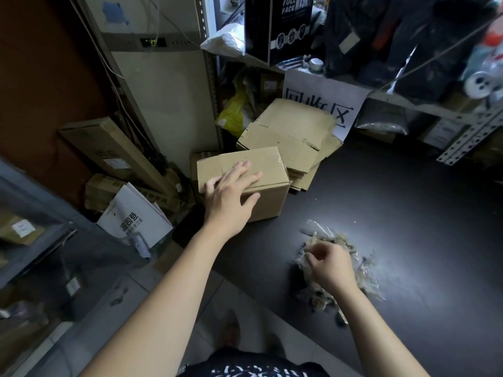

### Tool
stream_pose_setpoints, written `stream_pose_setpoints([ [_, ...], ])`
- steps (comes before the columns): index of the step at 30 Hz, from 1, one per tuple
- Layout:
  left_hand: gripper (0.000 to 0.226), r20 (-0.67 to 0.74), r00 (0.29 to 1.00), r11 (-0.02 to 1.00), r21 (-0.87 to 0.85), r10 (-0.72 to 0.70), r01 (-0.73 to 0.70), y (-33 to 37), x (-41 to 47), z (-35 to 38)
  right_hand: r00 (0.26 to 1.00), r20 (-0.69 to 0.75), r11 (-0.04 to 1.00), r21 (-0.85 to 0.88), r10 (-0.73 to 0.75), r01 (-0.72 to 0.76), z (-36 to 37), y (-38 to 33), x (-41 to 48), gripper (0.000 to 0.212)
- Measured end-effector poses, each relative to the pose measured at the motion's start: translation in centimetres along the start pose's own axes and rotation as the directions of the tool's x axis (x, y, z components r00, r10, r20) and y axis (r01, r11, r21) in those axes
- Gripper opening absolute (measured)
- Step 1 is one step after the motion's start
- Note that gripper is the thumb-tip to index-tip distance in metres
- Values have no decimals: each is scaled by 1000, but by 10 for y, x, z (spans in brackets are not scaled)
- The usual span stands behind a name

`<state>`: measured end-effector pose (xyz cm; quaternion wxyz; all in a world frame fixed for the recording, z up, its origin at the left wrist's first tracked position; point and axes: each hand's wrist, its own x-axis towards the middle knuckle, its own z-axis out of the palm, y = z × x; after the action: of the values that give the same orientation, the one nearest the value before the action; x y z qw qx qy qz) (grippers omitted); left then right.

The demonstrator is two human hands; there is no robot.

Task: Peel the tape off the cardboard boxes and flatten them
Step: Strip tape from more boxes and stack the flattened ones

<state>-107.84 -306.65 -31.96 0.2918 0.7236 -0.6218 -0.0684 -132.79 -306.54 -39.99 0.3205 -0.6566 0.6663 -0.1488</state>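
Head-worn view, forward and steeply down, close.

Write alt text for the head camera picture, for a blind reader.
A person's left hand rests on a closed cardboard box on a dark surface, the right hand over a pile of peeled tape. Flattened boxes lie behind.

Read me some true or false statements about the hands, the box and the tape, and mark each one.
1. The left hand lies with spread fingers on top of the box. True.
2. That box is already flattened. False: it stands as a full box.
3. The right hand is at the pile of peeled tape. True.
4. The flattened boxes lie nearer the person than the full box. False: they are stacked behind it.
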Motion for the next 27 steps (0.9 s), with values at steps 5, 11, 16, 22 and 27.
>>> stream_pose_setpoints([
  [5, 46, 5, 1000, 1000, -12, -7, 7, -1, -2, -1, 997, -4, 992, 91, -83, 83, 1, -2, -5, 44],
  [11, 46, 9, 1000, 1000, -4, -16, 16, 2, -6, -2, 991, -60, 985, 116, -120, 127, 2, -5, -4, 37],
  [16, 47, 19, 999, 1000, -4, -30, 30, 4, -8, -3, 988, -95, 985, 115, -118, 129, 5, -5, 2, 35],
  [22, 47, 19, 1000, 1000, -8, -18, 18, 4, -11, -4, 965, -203, 973, 124, -165, 193, 8, -2, -1, 27],
  [27, 47, 15, 1000, 1000, -15, -14, 14, 5, -13, -4, 945, -272, 948, 207, -181, 241, 3, -7, -3, 40],
])
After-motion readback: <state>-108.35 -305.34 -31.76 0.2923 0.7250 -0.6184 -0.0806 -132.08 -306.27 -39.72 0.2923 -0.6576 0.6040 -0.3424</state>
